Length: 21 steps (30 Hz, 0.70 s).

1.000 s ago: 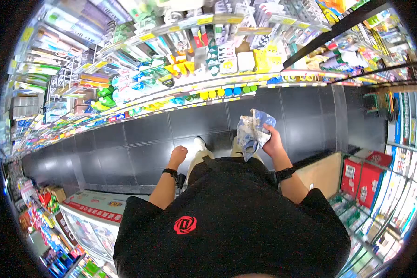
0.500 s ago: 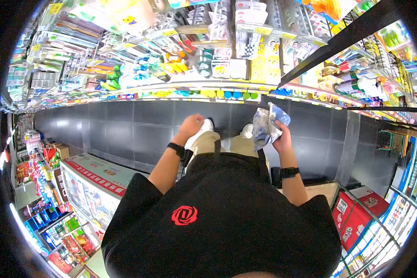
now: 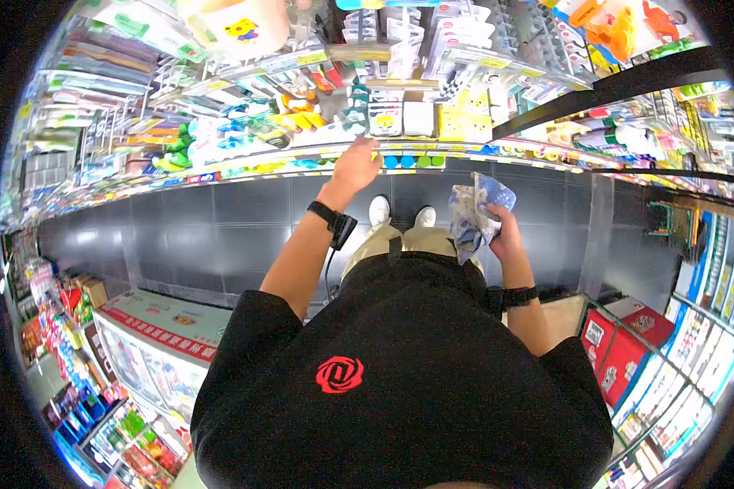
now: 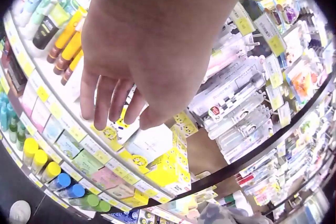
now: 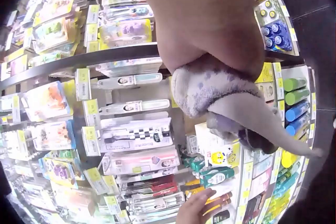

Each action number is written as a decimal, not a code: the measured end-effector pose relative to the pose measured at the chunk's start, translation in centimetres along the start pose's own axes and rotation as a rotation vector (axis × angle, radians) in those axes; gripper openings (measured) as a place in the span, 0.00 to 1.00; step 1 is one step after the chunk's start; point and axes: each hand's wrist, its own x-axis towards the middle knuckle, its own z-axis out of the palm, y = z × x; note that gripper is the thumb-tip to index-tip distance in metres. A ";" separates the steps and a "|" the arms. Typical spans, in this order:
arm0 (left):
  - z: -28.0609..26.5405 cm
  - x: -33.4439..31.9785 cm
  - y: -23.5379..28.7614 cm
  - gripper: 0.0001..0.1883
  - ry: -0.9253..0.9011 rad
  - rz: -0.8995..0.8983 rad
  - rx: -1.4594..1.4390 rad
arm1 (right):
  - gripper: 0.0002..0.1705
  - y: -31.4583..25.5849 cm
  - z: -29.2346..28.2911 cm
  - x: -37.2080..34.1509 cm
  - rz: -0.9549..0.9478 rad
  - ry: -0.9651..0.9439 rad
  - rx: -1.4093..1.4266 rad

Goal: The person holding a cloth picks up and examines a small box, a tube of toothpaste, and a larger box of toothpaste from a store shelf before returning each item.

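My left hand (image 3: 356, 167) reaches forward to the shelf front, near small packs with a yellow cartoon face. In the left wrist view that hand (image 4: 139, 61) has its fingers extended and loose, with nothing in them. They overlap a white box (image 4: 148, 145) and the yellow boxes (image 4: 170, 169) beside it. My right hand (image 3: 506, 231) grips a crumpled blue and off-white patterned cloth (image 3: 473, 213) above the floor, in front of the right leg. The right wrist view shows the soft, fuzzy cloth (image 5: 210, 90) bunched under the hand, one end hanging out.
Toothbrush packs (image 5: 137, 132) hang above and beside the boxes. Yellow, blue and green capped containers (image 4: 63, 181) line a lower shelf. A black shelf bar (image 3: 603, 94) slants across the right. Behind me stand a glass-fronted chest (image 3: 151, 346) and a red box (image 3: 624, 350) by a wire rack.
My left hand has risen from beside my body and stretched forward to the shelf. The right hand keeps its grip on the cloth, now farther right. My feet have come side by side facing the shelf.
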 end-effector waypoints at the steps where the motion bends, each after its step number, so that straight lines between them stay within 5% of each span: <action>1: 0.2 0.9 -0.6 0.18 0.017 0.006 0.033 | 0.17 0.1 0.6 -0.3 -0.027 -0.001 -0.027; 21: 2.0 11.0 -0.2 0.21 -0.354 0.012 0.345 | 0.16 1.9 4.0 -2.4 -0.101 0.149 -0.026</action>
